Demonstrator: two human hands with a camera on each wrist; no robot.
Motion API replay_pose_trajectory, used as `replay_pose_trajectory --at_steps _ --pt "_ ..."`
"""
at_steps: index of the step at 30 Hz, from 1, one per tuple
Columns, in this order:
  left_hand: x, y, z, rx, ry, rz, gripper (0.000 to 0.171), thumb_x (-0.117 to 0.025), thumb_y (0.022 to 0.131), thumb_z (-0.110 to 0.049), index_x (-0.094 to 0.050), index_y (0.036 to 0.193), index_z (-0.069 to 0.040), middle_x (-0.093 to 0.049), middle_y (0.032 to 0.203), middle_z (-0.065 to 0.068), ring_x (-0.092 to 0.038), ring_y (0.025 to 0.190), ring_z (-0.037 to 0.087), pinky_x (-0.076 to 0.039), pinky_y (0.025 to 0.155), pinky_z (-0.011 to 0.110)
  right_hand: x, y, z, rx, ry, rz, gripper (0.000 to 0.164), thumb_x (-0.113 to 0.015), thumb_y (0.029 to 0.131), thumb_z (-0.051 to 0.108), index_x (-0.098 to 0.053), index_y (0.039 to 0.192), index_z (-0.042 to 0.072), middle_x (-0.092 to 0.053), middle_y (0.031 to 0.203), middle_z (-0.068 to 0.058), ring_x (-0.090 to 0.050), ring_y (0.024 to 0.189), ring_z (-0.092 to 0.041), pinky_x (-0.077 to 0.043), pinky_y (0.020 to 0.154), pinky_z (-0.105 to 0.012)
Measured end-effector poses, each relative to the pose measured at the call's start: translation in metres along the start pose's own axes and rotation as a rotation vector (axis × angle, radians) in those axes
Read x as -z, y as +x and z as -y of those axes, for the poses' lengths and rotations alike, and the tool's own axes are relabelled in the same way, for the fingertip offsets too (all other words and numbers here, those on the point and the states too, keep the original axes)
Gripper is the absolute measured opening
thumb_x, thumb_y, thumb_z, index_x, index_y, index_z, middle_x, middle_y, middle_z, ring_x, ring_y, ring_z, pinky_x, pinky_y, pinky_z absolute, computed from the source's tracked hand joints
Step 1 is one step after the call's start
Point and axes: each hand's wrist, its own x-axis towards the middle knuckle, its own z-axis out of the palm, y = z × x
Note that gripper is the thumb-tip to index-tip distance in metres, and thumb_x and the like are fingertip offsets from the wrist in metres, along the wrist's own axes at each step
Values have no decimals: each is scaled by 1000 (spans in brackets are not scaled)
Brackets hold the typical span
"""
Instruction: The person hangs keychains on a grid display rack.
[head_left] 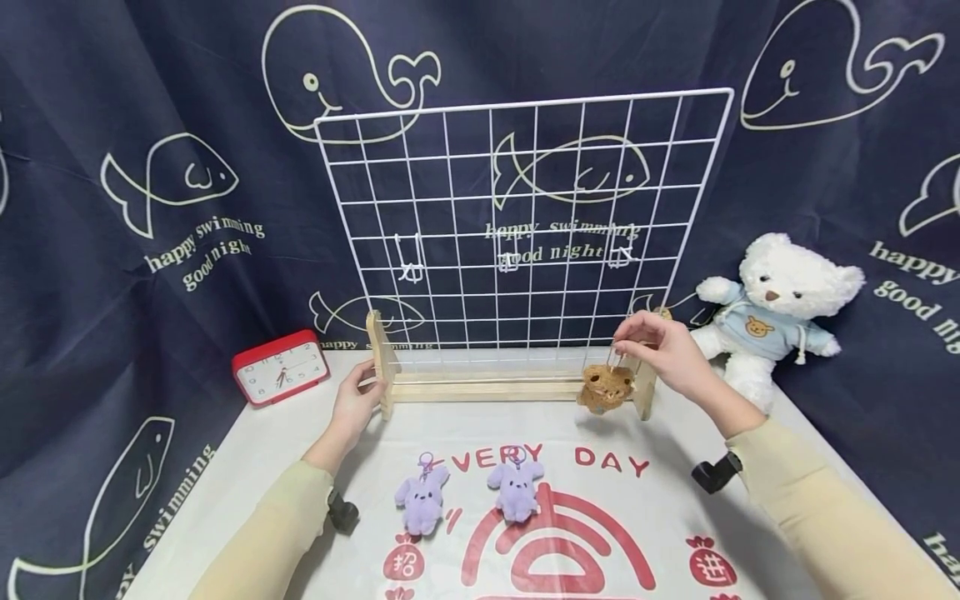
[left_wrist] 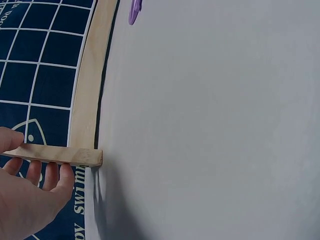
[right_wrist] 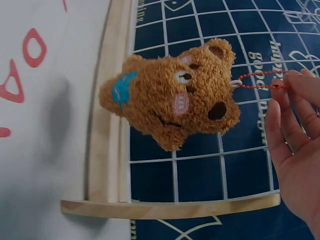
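Note:
In the head view a white wire grid [head_left: 525, 105] stands upright in a wooden base. My left hand [head_left: 354, 406] grips the base's left wooden end piece [left_wrist: 60, 155], thumb on one face and fingers on the other. A brown plush bear keychain [head_left: 606, 389] hangs in front of the grid's lower right, from my right hand [head_left: 670, 354]. Thumb and fingertips pinch its red bead chain [right_wrist: 257, 74] in the right wrist view. The bear has a blue patch low on its body. Two purple plush keychains [head_left: 422, 500] lie on the table.
Three white hooks [head_left: 411, 272] hang across the grid's middle. A red alarm clock [head_left: 281, 368] stands at the left, and a white teddy bear [head_left: 772, 325] in a blue hoodie sits at the right. Behind everything hangs a dark blue curtain with whales and fish.

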Motion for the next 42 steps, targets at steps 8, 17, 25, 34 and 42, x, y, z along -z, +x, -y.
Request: replay_pose_trajectory --at_steps 8,17,25,34,42 --pt "-1 -5 -5 0 -5 4 51 -57 101 0 -42 150 4 -49 141 31 -49 132 47 -44 109 52 14 10 18 17 -12 -55 11 -70 92 -7 -64 100 -10 -73 92 -4 -69 81 -5 -56 71 -16" --pt "0 -1 -1 -7 -1 -20 50 -58 99 0 -45 147 2 -53 138 29 -53 128 44 -48 107 50 16 20 36 53 6 -105 10 -72 90 -7 -67 99 -11 -75 89 -3 -70 79 -5 -55 69 -16" --pt "0 -3 -3 8 5 -11 50 -57 100 -1 -44 148 2 -51 140 29 -51 130 45 -46 108 52 20 26 46 64 -21 -162 11 -75 88 -7 -72 99 -11 -76 86 5 -70 75 -4 -52 62 -15" --pt "-1 -3 -5 15 17 -9 50 -57 101 -2 -44 149 1 -51 140 28 -51 130 45 -46 108 51 26 34 58 113 4 -219 10 -73 88 -11 -72 97 -13 -76 87 7 -70 76 -4 -55 67 -14" --pt "-2 -3 -4 5 5 -16 49 -57 101 -1 -45 148 1 -52 139 28 -53 128 43 -52 103 41 32 40 72 176 55 -231 9 -72 88 -13 -70 96 -16 -76 86 3 -70 75 -5 -55 69 -13"
